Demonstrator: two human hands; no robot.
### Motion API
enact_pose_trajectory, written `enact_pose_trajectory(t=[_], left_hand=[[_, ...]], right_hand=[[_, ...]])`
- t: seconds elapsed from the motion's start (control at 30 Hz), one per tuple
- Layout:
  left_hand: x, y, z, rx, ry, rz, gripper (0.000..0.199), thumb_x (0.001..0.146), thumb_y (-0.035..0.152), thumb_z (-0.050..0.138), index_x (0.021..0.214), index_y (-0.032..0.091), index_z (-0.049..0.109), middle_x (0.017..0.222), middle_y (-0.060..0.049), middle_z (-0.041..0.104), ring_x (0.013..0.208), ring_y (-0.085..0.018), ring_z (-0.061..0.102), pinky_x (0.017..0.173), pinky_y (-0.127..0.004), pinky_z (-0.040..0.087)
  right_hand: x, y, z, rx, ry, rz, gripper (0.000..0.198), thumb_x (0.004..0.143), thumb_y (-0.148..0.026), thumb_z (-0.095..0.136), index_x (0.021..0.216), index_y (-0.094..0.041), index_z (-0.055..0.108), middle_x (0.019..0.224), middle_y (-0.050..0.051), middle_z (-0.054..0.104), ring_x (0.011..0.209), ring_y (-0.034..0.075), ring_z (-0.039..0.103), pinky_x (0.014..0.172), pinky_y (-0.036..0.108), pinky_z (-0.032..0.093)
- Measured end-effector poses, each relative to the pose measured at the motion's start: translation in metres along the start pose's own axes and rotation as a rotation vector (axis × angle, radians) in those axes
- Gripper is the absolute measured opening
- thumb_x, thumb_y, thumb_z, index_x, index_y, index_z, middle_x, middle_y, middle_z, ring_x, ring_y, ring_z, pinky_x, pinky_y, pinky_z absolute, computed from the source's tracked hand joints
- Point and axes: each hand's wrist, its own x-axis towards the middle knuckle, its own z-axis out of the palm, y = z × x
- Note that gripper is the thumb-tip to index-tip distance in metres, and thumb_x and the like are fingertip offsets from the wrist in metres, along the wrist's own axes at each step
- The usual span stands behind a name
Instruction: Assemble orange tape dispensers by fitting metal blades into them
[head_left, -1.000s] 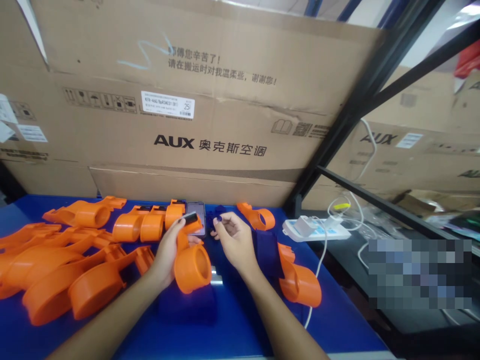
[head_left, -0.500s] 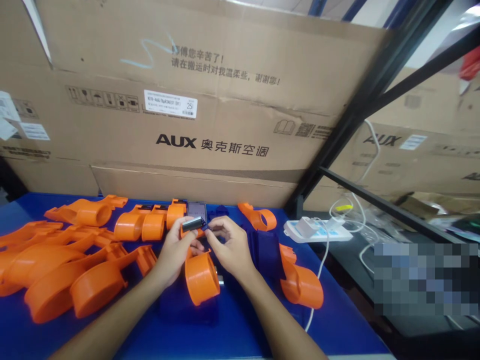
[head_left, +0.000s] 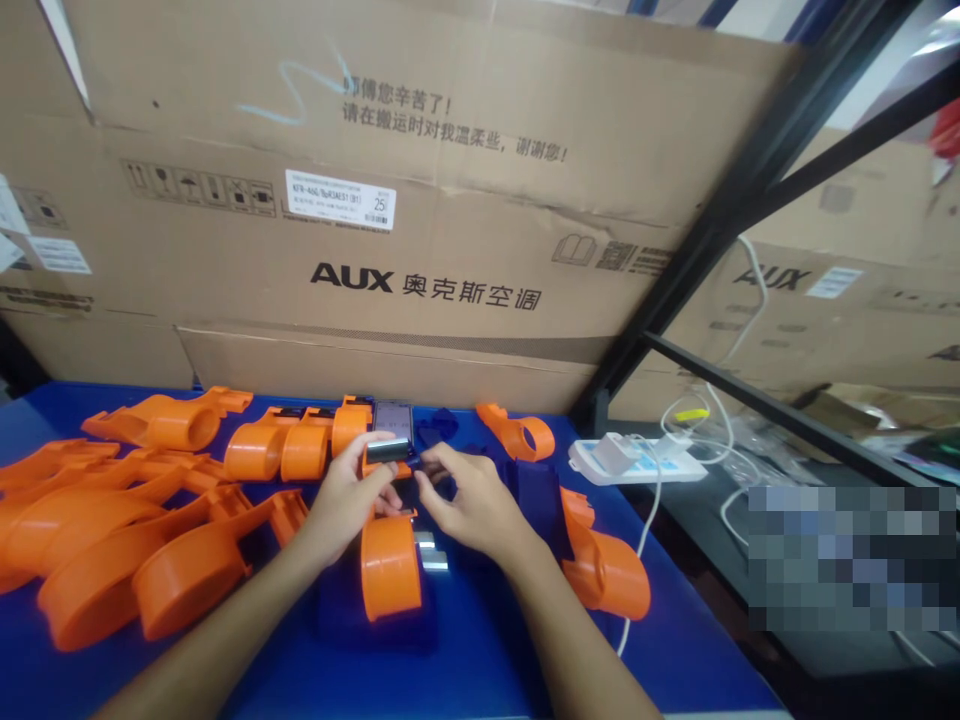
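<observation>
My left hand (head_left: 352,500) is closed on an orange plastic holder (head_left: 391,568) whose wide ring hangs below the fingers. A shiny black piece (head_left: 388,450) lies along the holder's top end, by my left thumb, with a small dark blue bit at its right tip. Close by on the right is my right hand (head_left: 472,500), its thumb and forefinger apart and nothing visible between them; its other fingers are curled. Just right of the ring are silvery metal pieces (head_left: 433,560), partly hidden by it.
Several orange holders (head_left: 187,580) crowd the left of the blue table (head_left: 480,680). Others (head_left: 609,575) lie at the right, near a dark blue part (head_left: 538,500). A phone-like device (head_left: 394,418) is at the back. A white power strip (head_left: 637,462) trails cables; cardboard (head_left: 420,230) stands behind.
My right thumb and forefinger have parted and drawn slightly away from the small blue bit. The holder's ring has swung a little left, showing more of the metal pieces.
</observation>
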Motion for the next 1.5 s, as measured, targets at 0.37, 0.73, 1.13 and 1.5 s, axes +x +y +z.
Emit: enact_pose_trajectory(t=[0.37,0.73,1.13,1.5], left_hand=[[0.0,0.001,0.0,-0.01,0.006,0.01,0.041,0.084,0.032,0.072,0.121,0.021,0.058,0.082,0.0,0.067,0.053,-0.013,0.066,0.054,-0.027,0.058],[0.002,-0.006,0.0,-0.016,0.004,0.007,0.039,0.082,0.03,0.071,0.118,0.023,0.057,0.074,0.002,0.066,0.053,-0.016,0.068,0.054,-0.03,0.059],[-0.001,-0.001,0.002,-0.011,-0.002,-0.002,0.04,0.081,0.03,0.07,0.117,0.023,0.056,0.068,0.004,0.065,0.051,-0.016,0.066,0.053,-0.027,0.057],[-0.004,0.006,0.002,0.108,-0.048,0.012,0.034,0.083,0.026,0.064,0.115,0.02,0.056,0.066,0.002,0.066,0.052,-0.016,0.067,0.055,-0.028,0.058]], right_hand=[[-0.003,-0.001,0.014,-0.093,0.077,0.012,0.011,0.096,-0.02,0.057,0.086,-0.023,0.054,0.077,0.002,0.073,0.066,0.016,0.07,0.063,0.025,0.051],[-0.002,-0.003,0.015,-0.222,0.065,-0.033,0.018,0.094,-0.016,0.055,0.079,-0.023,0.048,0.066,-0.002,0.06,0.056,0.013,0.056,0.056,0.024,0.038],[0.004,-0.002,0.004,-0.168,-0.031,-0.113,0.013,0.094,-0.017,0.055,0.084,-0.024,0.051,0.083,0.003,0.064,0.078,0.02,0.058,0.068,0.03,0.046],[0.003,-0.004,0.001,-0.176,-0.063,-0.093,0.014,0.091,-0.016,0.057,0.084,-0.024,0.048,0.082,0.002,0.061,0.08,0.02,0.054,0.068,0.03,0.043]])
